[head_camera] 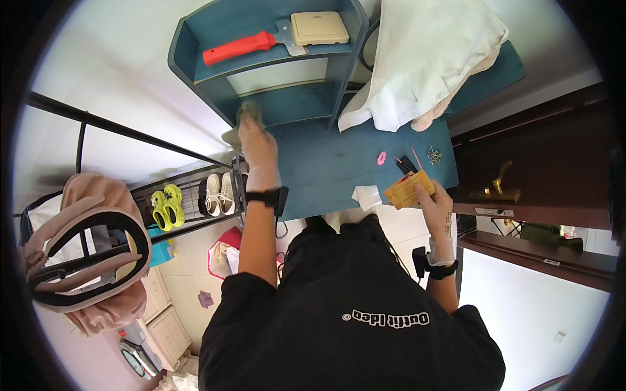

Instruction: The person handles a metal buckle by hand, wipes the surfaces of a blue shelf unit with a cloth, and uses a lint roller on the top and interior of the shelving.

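My left hand, in a translucent glove and blurred, grips a grey-green cloth at the left upright of the blue shelf unit. My right hand, gloved too, holds a yellow printed packet or card over the front right edge of the blue desk. Just left of it a folded white tissue lies on the desk edge. Beyond the packet are a black flat item, a thin pink stick, a pink hair clip and a small heap of metal rings or keys.
A red-handled scraper and a cream box lie on the upper shelf. White cloth drapes over something at the back right. A dark door with a brass handle stands at right, a shoe rack at left.
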The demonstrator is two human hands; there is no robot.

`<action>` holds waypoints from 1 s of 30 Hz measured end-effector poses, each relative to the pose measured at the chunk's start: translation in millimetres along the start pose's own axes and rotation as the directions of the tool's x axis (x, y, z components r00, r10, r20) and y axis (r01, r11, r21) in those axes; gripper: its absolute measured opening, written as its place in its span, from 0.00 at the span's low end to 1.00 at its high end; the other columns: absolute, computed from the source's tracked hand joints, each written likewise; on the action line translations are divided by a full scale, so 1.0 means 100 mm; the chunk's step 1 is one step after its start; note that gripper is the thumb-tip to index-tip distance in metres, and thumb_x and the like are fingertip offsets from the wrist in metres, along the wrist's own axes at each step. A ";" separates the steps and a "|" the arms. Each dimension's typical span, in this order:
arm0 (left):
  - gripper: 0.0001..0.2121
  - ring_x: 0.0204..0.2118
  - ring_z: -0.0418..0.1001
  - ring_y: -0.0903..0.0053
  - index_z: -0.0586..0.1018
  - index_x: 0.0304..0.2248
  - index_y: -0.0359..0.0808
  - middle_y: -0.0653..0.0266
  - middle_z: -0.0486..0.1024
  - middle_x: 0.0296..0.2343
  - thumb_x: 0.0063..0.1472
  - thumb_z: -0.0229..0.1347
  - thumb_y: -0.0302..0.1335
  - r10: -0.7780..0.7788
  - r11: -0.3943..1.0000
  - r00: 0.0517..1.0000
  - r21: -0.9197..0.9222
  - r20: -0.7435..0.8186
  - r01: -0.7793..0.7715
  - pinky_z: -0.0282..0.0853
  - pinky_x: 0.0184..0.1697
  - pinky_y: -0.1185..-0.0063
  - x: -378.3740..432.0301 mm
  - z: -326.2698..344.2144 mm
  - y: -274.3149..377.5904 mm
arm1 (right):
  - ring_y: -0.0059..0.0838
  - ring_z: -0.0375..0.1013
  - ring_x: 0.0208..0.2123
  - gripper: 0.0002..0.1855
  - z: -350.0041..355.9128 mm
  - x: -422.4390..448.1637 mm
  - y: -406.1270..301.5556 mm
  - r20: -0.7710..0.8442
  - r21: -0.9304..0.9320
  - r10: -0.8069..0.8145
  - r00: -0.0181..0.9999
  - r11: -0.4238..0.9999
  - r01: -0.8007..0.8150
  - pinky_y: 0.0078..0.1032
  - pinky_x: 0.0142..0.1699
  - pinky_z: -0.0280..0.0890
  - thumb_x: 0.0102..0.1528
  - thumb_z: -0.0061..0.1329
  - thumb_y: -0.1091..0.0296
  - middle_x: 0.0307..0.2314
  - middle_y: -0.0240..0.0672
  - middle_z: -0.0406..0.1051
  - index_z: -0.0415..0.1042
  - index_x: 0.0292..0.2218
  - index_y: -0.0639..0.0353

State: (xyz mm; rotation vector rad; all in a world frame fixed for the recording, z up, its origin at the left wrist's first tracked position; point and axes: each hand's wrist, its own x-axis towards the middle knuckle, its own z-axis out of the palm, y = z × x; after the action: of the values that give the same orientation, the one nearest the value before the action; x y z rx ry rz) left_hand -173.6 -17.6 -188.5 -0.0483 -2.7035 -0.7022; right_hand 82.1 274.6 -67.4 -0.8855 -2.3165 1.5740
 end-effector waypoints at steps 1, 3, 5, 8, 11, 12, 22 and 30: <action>0.25 0.55 0.60 0.56 0.59 0.54 0.25 0.45 0.61 0.52 0.59 0.46 0.29 0.045 0.984 0.996 0.167 0.081 -0.058 0.55 0.58 0.71 0.06 0.24 -0.10 | 0.13 0.67 0.24 0.12 0.00 -0.01 0.06 0.000 -0.038 0.002 1.000 0.999 -0.002 0.16 0.29 0.64 0.55 0.51 0.65 0.22 0.29 0.71 0.72 0.35 0.66; 0.29 0.57 0.57 0.58 0.55 0.55 0.24 0.46 0.57 0.55 0.61 0.45 0.37 0.034 0.933 0.982 0.346 0.184 -0.097 0.53 0.60 0.72 0.03 0.54 -0.21 | 0.12 0.64 0.23 0.12 0.01 0.00 0.23 -0.007 -0.110 0.013 1.000 0.994 -0.013 0.15 0.28 0.61 0.55 0.51 0.65 0.21 0.28 0.70 0.72 0.35 0.65; 0.34 0.60 0.53 0.61 0.52 0.57 0.24 0.47 0.53 0.57 0.62 0.43 0.45 -0.051 0.916 0.979 0.400 0.199 -0.033 0.50 0.61 0.72 0.00 0.70 -0.16 | 0.11 0.62 0.22 0.12 0.03 -0.05 0.26 0.007 -0.123 0.023 1.000 0.992 -0.022 0.15 0.27 0.58 0.55 0.51 0.65 0.20 0.27 0.69 0.72 0.35 0.65; 0.38 0.62 0.49 0.62 0.49 0.59 0.25 0.47 0.49 0.59 0.61 0.41 0.51 -0.211 0.926 0.924 0.368 0.318 0.085 0.51 0.61 0.72 0.17 0.63 0.03 | 0.11 0.62 0.22 0.12 0.06 -0.07 0.40 -0.005 -0.065 0.054 0.999 0.996 -0.054 0.15 0.27 0.58 0.54 0.51 0.65 0.20 0.27 0.69 0.73 0.36 0.65; 0.39 0.62 0.49 0.64 0.48 0.59 0.26 0.49 0.48 0.59 0.62 0.39 0.52 -0.398 0.855 0.786 0.502 0.473 0.131 0.53 0.60 0.73 0.54 0.42 0.30 | 0.12 0.63 0.22 0.12 0.06 -0.08 0.41 -0.013 -0.093 0.082 0.997 0.992 -0.083 0.16 0.28 0.59 0.54 0.51 0.65 0.20 0.29 0.70 0.73 0.36 0.64; 0.38 0.61 0.51 0.64 0.50 0.59 0.27 0.49 0.50 0.59 0.61 0.38 0.52 -0.378 0.849 0.814 0.517 0.441 0.114 0.54 0.59 0.73 0.61 0.48 0.23 | 0.13 0.64 0.22 0.12 0.06 -0.08 0.37 -0.015 -0.123 0.085 0.996 0.989 -0.086 0.16 0.28 0.60 0.54 0.51 0.65 0.20 0.30 0.71 0.73 0.36 0.64; 0.29 0.54 0.62 0.59 0.60 0.55 0.27 0.46 0.60 0.54 0.63 0.38 0.44 -0.192 0.886 0.896 0.463 0.400 -0.017 0.57 0.57 0.72 0.87 0.74 0.01 | 0.17 0.69 0.23 0.12 -0.18 -0.32 0.40 -0.103 -0.174 0.162 0.981 0.968 -0.179 0.19 0.30 0.63 0.54 0.51 0.65 0.21 0.35 0.73 0.72 0.36 0.65; 0.23 0.56 0.59 0.61 0.61 0.55 0.35 0.57 0.60 0.54 0.62 0.42 0.33 0.273 0.914 0.894 0.196 0.355 -0.356 0.60 0.56 0.71 0.09 1.42 0.93 | 0.18 0.69 0.23 0.11 -0.14 -0.33 0.30 -0.024 -0.267 0.145 0.989 0.952 -0.147 0.19 0.31 0.64 0.54 0.51 0.64 0.21 0.34 0.73 0.72 0.34 0.64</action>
State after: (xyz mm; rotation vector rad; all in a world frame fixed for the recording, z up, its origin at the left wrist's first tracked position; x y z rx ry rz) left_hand -216.9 131.5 -258.6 -0.5754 -2.9652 -0.2578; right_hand 125.8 273.6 -83.7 -1.1438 -2.5552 1.3237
